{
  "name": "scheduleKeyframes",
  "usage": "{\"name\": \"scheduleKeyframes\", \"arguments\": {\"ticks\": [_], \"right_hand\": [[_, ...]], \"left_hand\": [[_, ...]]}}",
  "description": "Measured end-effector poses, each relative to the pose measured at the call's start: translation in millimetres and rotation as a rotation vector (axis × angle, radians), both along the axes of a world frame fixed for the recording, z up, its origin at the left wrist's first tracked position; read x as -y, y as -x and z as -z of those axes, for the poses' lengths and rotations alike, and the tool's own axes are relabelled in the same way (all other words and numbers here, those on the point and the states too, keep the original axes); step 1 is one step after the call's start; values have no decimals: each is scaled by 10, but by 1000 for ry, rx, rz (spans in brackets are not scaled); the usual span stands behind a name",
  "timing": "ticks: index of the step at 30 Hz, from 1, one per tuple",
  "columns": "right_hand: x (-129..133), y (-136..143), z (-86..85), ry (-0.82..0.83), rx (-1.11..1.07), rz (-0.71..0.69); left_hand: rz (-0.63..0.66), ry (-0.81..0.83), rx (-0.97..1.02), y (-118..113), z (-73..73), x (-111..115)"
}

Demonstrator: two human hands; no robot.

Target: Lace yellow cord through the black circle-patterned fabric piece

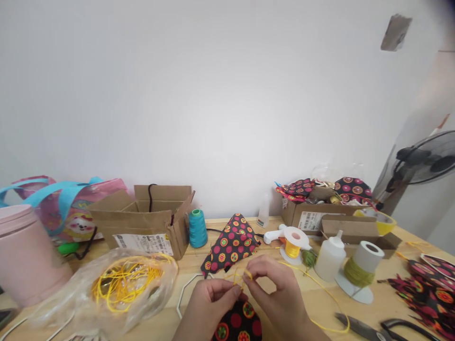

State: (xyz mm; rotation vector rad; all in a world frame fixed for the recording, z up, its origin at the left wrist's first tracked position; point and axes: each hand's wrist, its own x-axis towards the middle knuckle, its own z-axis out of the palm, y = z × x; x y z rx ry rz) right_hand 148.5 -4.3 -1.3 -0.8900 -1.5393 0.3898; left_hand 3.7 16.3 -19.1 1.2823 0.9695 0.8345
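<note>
My left hand (211, 303) and my right hand (277, 289) are close together near the front of the table. Each pinches a thin yellow cord (248, 273), which forms a small loop between the fingertips. Just below them lies a black cloth piece with a bright floral print (239, 324), partly hidden by my hands. The cord trails off to the right across the wood. Behind my hands rests a folded cloth (234, 241) in the same print. A white angular ring (182, 296) sits beside my left hand, partly covered.
A plastic bag of yellow cord (131, 279), a cardboard box (142, 222) and a teal thread cone (197, 229) stand left. Rightward are a yellow cord spool (293, 248), white squeeze bottle (330, 258), green cord spool (360, 274), scissors (366, 327) and a filled box (302, 213).
</note>
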Motion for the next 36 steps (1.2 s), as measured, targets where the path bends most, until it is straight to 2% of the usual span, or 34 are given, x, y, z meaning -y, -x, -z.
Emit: {"name": "scheduleKeyframes", "arguments": {"ticks": [3,8,11,15,18,20,23,28,36], "right_hand": [[4,-29,6,-132,163,16],[-39,-33,133,-124,310,-17],[-60,-12,197,-92,236,-68],[-78,21,217,111,15,-69],[-90,30,218,230,-86,-188],[-100,21,223,252,-67,-260],[-110,-17,220,214,41,-224],[-101,-90,145,156,213,-176],[-114,-106,113,208,205,-161]], "left_hand": [[-25,18,16,-9,-17,5],[-62,5,8,-14,-106,6],[-61,-88,-40,-2,-137,-1],[-30,-117,-11,12,-115,-15],[-9,-82,73,13,-85,-19],[29,-72,112,10,-73,-18],[65,-20,161,10,-61,-13],[-38,46,169,35,-42,-37],[-76,104,232,72,-64,-38]]}}
